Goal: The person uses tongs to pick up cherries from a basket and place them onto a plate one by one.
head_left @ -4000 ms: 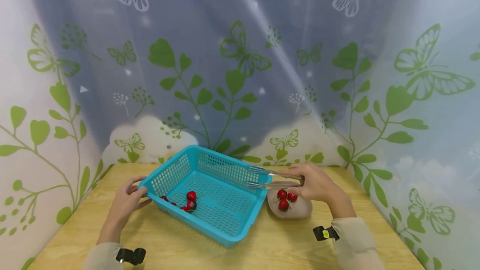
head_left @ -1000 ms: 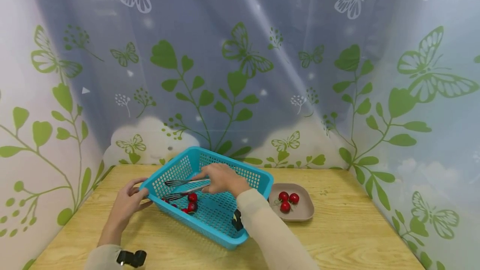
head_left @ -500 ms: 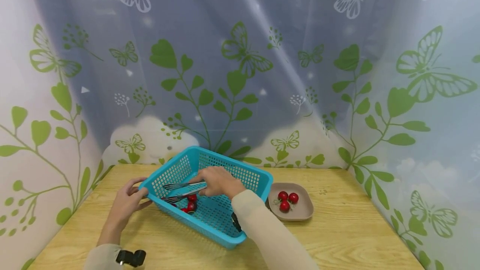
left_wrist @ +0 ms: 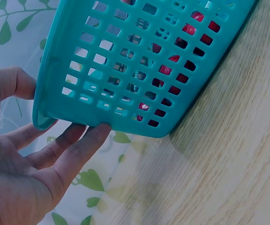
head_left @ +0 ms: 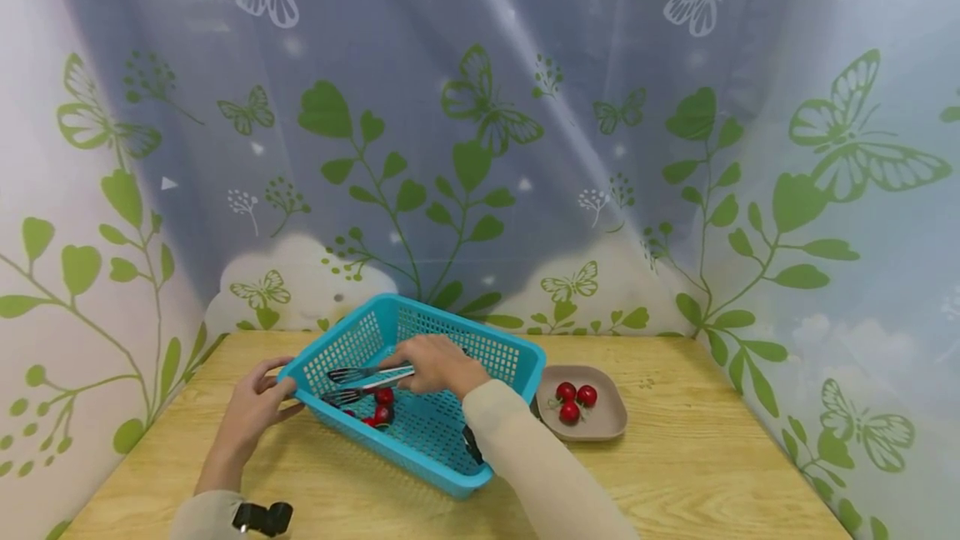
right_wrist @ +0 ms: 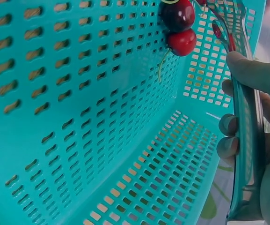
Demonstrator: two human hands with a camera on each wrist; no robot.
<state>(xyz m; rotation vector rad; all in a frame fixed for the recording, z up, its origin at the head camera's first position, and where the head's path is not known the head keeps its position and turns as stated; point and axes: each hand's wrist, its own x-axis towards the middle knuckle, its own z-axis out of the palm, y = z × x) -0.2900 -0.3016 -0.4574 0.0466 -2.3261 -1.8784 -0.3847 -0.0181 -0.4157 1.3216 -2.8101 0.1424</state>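
Observation:
My left hand (head_left: 251,411) grips the left corner of a blue perforated plastic basket (head_left: 457,477); the left wrist view shows fingers and thumb at its rim (left_wrist: 43,93). Inside the basket, my right hand (head_left: 435,363) holds metal tongs (right_wrist: 244,154) with fork-like tips. Those tips are low near the left end of the basket, over the cherries there. Two dark red cherries show beside them, an upper cherry (head_left: 384,397) and a lower cherry (head_left: 383,414). More cherries are partly hidden by the front wall and the tongs. Red shows between the tips in the right wrist view.
A beige dish (head_left: 611,423) holding three red cherries (head_left: 569,412) stands right of the basket, close to its right end. Both stand on a wooden table (head_left: 705,448). A butterfly-patterned curtain (head_left: 480,190) hangs close behind and along the sides.
My right hand has moved left with the tongs, from over the dish into the basket, and the tips have come down among the cherries. My left hand keeps its grip on the basket.

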